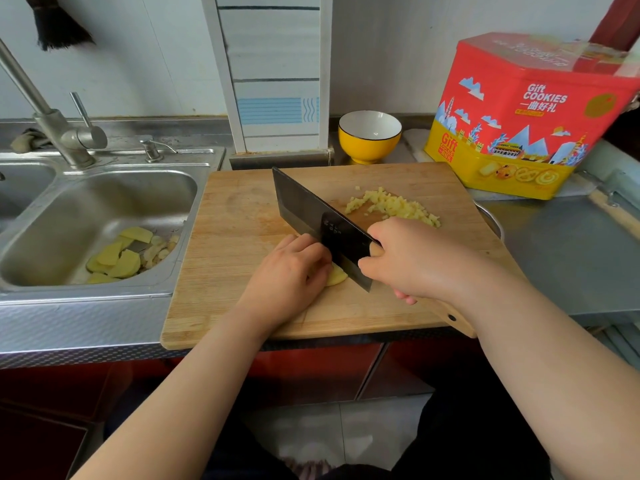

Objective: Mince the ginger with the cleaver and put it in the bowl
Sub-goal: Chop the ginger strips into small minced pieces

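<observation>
A wooden cutting board (pixel 242 223) lies on the counter. My right hand (pixel 412 258) grips the wooden handle of a dark cleaver (pixel 311 213), whose blade stands on edge across the board's middle. My left hand (pixel 287 275) presses down on a pale yellow ginger piece (pixel 337 277), its knuckles against the blade's left face; most of the piece is hidden under my fingers. A heap of minced ginger (pixel 394 204) lies to the right of the blade. A yellow bowl (pixel 370 137) with a white, empty inside stands just behind the board.
A steel sink (pixel 145 188) at the left holds several ginger peelings and slices (pixel 121 258). A tap (pixel 52 126) rises behind it. A red and yellow cookie tin (pixel 526 116) stands at the back right, touching the board's far right corner.
</observation>
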`<move>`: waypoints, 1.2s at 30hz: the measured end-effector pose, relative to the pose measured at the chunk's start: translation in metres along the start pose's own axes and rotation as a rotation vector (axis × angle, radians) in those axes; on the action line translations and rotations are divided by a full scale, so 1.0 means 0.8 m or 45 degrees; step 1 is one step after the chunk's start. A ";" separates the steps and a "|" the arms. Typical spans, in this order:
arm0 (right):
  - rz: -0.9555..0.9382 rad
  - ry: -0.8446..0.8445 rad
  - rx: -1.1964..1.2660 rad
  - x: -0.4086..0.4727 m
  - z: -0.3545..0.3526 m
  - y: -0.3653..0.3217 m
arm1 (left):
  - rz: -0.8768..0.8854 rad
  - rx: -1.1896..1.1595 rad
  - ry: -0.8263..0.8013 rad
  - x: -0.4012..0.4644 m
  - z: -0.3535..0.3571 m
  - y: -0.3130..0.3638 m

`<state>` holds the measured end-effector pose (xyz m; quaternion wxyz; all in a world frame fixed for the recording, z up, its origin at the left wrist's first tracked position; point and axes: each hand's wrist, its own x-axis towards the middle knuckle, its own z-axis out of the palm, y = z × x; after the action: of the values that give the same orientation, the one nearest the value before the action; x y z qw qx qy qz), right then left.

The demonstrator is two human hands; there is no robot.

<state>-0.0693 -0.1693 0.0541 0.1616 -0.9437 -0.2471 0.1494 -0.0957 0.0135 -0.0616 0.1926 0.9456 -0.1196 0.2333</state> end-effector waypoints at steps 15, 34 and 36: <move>0.048 -0.143 -0.074 0.002 -0.011 -0.010 | -0.015 -0.001 0.015 -0.004 0.002 0.002; 0.172 -0.069 0.237 0.010 0.005 0.018 | -0.047 -0.011 0.037 -0.010 -0.002 0.005; 0.147 -0.057 0.200 0.007 -0.004 0.016 | -0.061 -0.011 0.038 -0.012 -0.002 0.006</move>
<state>-0.0578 -0.1780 0.0512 0.2206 -0.9372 -0.1834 0.1984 -0.1057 0.0113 -0.0635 0.2039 0.9438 -0.0950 0.2422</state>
